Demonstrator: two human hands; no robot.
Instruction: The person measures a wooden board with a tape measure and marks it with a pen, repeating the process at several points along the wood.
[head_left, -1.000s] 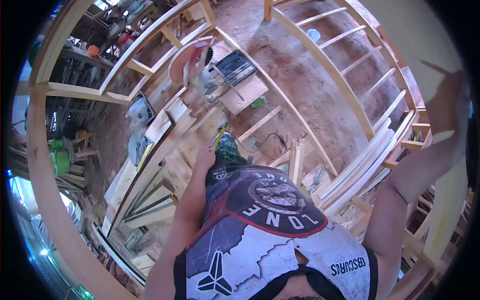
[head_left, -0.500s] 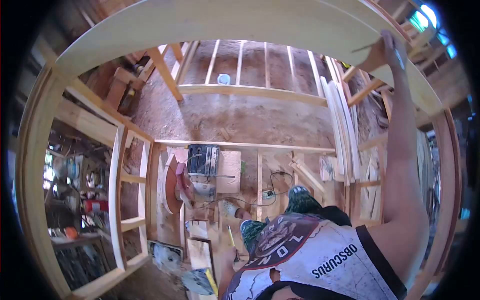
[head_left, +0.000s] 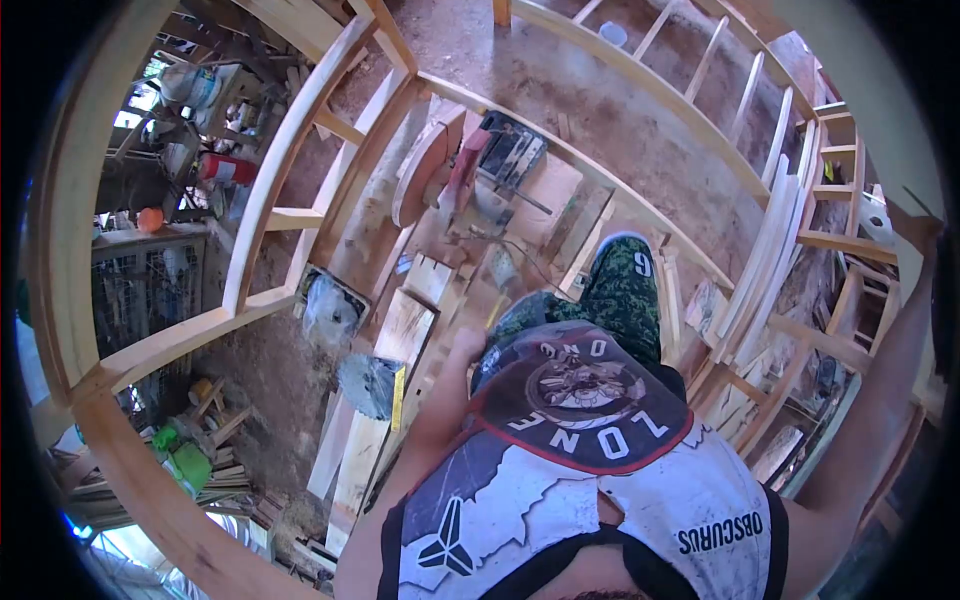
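At the right edge, my right hand (head_left: 918, 232) is raised against the pale curved board (head_left: 885, 110), its fingers closed round a thin pencil-like stick. My left hand (head_left: 468, 346) is low beside my leg, closed, with a narrow yellow strip (head_left: 496, 311) jutting out past it; the fingers are small and partly hidden. Left of my left arm, a round saw blade (head_left: 368, 387) lies by a yellow-edged tool or ruler (head_left: 398, 400) on wooden boards (head_left: 404, 330).
Wooden framing (head_left: 270, 215) surrounds me. Ahead on the floor stands a dusty machine (head_left: 510, 150) beside a round reddish disc (head_left: 428, 170). Long pale strips (head_left: 765, 265) lean at the right. A plastic-covered item (head_left: 330, 308) and a green bag (head_left: 187, 465) are at the left.
The view has swung down and leftward, showing more floor at the left. My right hand now appears farther right and lower; my left hand appears higher in view, still with the yellow strip.
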